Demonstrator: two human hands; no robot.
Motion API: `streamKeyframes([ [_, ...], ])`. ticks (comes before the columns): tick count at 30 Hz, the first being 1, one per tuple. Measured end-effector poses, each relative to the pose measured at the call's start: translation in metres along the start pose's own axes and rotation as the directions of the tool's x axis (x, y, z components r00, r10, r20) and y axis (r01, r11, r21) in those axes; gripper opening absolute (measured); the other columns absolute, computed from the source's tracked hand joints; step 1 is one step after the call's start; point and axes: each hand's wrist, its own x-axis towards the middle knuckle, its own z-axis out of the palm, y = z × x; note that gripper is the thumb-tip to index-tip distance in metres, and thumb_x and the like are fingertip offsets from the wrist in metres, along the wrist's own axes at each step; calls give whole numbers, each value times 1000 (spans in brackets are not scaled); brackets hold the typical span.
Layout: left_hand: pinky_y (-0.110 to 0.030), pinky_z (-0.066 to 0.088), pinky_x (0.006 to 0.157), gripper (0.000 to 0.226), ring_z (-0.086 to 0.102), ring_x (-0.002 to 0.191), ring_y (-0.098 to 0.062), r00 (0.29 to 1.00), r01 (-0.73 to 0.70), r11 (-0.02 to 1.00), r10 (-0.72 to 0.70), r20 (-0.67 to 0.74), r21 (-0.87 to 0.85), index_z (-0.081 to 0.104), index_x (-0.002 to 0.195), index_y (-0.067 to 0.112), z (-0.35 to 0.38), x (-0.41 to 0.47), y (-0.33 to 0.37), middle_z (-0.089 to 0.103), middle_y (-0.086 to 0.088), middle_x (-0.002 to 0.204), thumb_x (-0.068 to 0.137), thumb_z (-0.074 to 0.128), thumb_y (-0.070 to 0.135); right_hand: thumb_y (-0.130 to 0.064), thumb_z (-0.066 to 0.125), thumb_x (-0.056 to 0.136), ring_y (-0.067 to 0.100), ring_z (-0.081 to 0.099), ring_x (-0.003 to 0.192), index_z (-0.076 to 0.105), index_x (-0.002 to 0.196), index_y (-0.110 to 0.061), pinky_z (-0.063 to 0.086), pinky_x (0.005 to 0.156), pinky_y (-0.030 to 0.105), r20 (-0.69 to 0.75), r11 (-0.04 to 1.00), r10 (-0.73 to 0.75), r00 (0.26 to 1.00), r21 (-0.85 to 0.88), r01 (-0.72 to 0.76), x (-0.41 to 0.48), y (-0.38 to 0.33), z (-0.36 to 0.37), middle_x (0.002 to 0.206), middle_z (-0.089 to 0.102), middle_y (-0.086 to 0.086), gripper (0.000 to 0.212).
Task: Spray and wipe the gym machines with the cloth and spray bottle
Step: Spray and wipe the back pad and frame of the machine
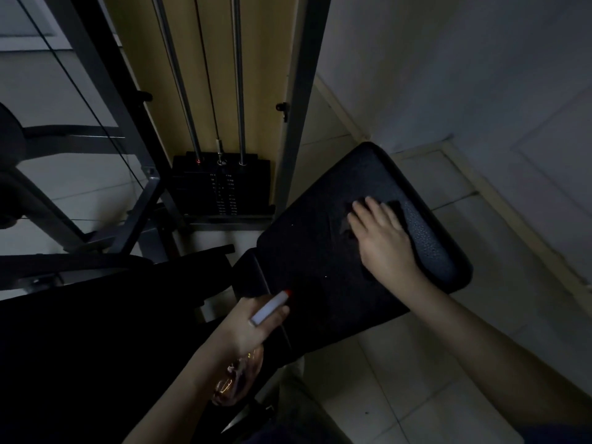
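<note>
Nearest us, our left hand [253, 328] is curled round the neck of the spray bottle [237, 376]. Its clear pinkish body hangs below the wrist, and its white head with the red tip points at the near left corner of the seat pad [307, 257]. Whether a finger sits on the trigger we cannot tell in this dim light. Straight beyond the bottle, past the pad's left edge, the black weight stack [221, 187] stands at the foot of its guide rods [238, 91].

Further right, our right hand [381, 238] lies flat, fingers straight and slightly spread, pressing the dark cloth [396, 207] onto the pad close to its far right edge. The cloth is black on black. We make out only a corner past the fingertips and a ragged edge just left of them.

We judge the step to be wiping. It should go best with an even, flat palm so the cloth does not bunch on the slick cover, and with overlapping strokes from the far edge back to the near one. The rounded right edge and the corners need a pass too. The left hand should hold the bottle off the pad, nozzle aimed away from the wiping hand.
</note>
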Motion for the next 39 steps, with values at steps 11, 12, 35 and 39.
streamKeyframes([
  [11,-36,51,65,28,59,65,-19,991,99,995,-101,-86,-33,64,108,8,-3,-16,-2,61,-8,74,97,52,32,-2,84,51,34,52,122,68,111,-4,32,107,44,299,984,-173,939,100,149,28,-65,52,126,60,15,62],
  [12,-36,49,62,35,57,62,-16,990,102,994,-105,-96,-35,63,107,3,-5,-17,-3,59,-5,70,97,52,35,-3,84,51,33,54,120,69,109,-5,34,106,43,300,981,-183,936,115,155,23,-63,51,123,62,14,60],
  [35,-42,48,61,38,58,62,-24,945,137,975,-181,-272,-173,62,85,3,-12,-8,-11,59,-11,69,93,54,39,2,69,73,31,40,133,65,114,0,28,112,41,406,956,-288,867,174,236,46,-85,74,134,54,13,41],
  [39,-31,45,58,39,53,58,-12,952,138,977,-177,-250,-164,61,83,4,-10,-6,-9,56,-3,67,94,52,41,5,79,56,38,55,117,69,104,3,42,99,49,197,997,-57,979,56,47,63,-53,58,125,59,20,49],
])
